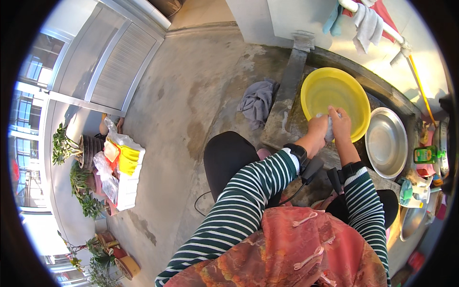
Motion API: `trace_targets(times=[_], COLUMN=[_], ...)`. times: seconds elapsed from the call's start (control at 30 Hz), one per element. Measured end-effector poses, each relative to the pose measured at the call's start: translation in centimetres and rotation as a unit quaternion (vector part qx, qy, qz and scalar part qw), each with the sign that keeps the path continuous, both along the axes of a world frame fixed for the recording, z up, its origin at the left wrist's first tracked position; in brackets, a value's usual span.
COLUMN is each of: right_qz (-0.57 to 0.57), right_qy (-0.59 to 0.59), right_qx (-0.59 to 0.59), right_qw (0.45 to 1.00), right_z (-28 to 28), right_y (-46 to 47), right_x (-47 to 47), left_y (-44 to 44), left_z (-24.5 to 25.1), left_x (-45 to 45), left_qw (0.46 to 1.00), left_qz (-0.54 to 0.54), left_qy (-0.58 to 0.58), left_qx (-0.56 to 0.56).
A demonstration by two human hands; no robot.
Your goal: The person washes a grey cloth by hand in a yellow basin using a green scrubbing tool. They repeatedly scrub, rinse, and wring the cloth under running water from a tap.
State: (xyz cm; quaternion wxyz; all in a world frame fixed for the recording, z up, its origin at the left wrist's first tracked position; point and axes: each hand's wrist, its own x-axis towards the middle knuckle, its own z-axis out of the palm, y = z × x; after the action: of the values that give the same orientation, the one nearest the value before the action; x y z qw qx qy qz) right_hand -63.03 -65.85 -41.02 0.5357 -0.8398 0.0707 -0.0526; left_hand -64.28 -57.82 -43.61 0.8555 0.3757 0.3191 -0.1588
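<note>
Both my hands meet over the near rim of a yellow plastic basin (335,89), which holds cloudy water. My left hand (315,132) and my right hand (340,123) grip a wet, light-grey cloth (329,130) bunched between them. Most of the cloth is hidden by my fingers. Right of the basin, close to my right hand, rests a wide metal basin (386,141). A crumpled grey cloth (259,102) lies on the concrete to the left, beside a low ledge (287,97).
A white foam box (131,190) with bags and yellow items stands at left among potted plants (86,150). On the right are a green bottle (425,155) and another metal basin (412,220). Cloths hang from a white pipe (385,23). A black cable (200,199) trails beside my left knee.
</note>
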Motion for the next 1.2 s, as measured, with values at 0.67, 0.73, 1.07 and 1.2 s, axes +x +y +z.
trace_targets(times=[0.67, 0.73, 1.07, 1.2], right_qz=[0.107, 0.052, 0.042, 0.090], right_qy=[-0.183, -0.126, -0.026, -0.159], right_qx=[-0.093, -0.093, 0.058, -0.015], right_qw=[0.973, 0.986, 0.997, 0.983], right_z=[-0.8, -0.6, -0.4, 0.0], right_y=[3.4, 2.9, 3.1, 4.4], right_x=[-3.7, -3.2, -2.3, -3.5], left_y=[5.2, 4.1, 4.7, 5.5], left_z=[-1.2, -1.6, 0.5, 0.7], left_x=[-0.1, -0.7, -0.1, -1.3], left_qw=[0.983, 0.989, 0.993, 0.990], left_qz=[-0.048, -0.063, -0.047, -0.031], left_qy=[-0.046, -0.072, -0.038, -0.064], left_qx=[-0.168, -0.112, -0.102, -0.121])
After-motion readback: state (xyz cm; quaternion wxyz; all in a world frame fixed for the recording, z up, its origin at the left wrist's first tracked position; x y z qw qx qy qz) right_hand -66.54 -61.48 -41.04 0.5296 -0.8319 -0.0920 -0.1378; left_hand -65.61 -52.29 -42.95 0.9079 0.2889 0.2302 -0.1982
